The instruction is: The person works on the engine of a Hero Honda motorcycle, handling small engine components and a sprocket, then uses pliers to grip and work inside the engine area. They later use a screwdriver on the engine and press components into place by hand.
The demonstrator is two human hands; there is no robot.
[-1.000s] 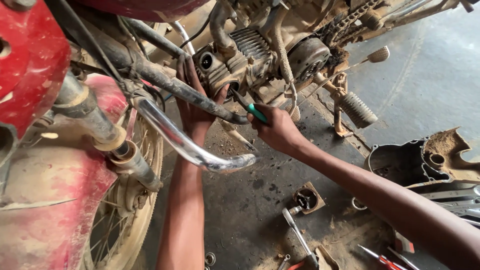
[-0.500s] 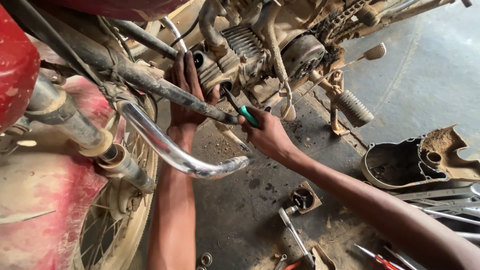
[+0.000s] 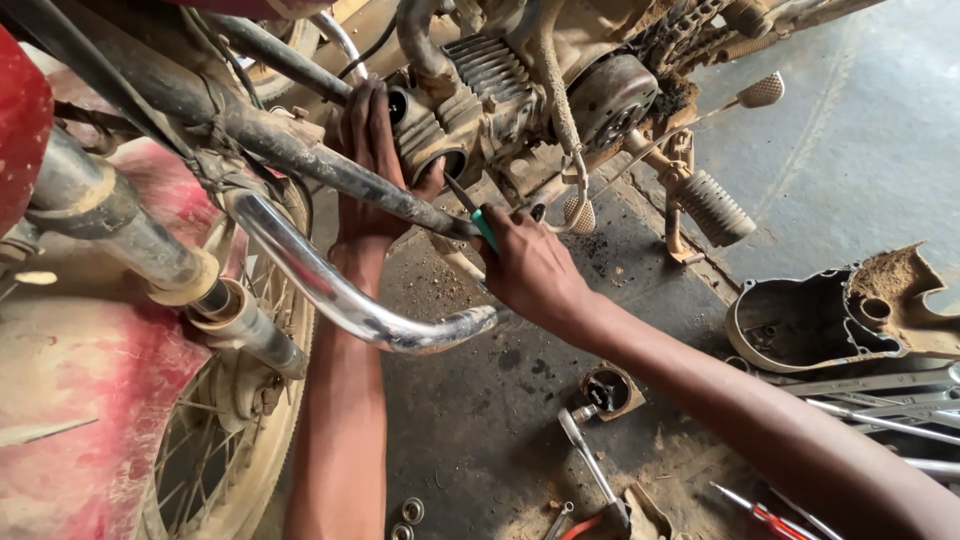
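A dusty motorcycle engine (image 3: 500,90) with cooling fins hangs above the floor. My left hand (image 3: 365,160) reaches up behind the dark frame tube (image 3: 300,150) and presses flat against the cylinder's exhaust port (image 3: 452,165). My right hand (image 3: 530,265) is closed on a green-handled screwdriver (image 3: 480,222), whose tip points up at the port. A chrome exhaust pipe (image 3: 330,290) curves loose below my left wrist, its open end near my right hand.
The red fender (image 3: 90,400) and spoked front wheel (image 3: 220,440) fill the left. A removed engine cover (image 3: 830,315), several wrenches (image 3: 880,400), a ratchet (image 3: 590,460), a red-handled tool (image 3: 760,515) and small nuts (image 3: 410,512) lie on the concrete floor. A footpeg (image 3: 712,208) sticks out right.
The view has closed in on the engine. My right hand has brought the screwdriver tip up closer to the exhaust port; my left hand stays against the cylinder.
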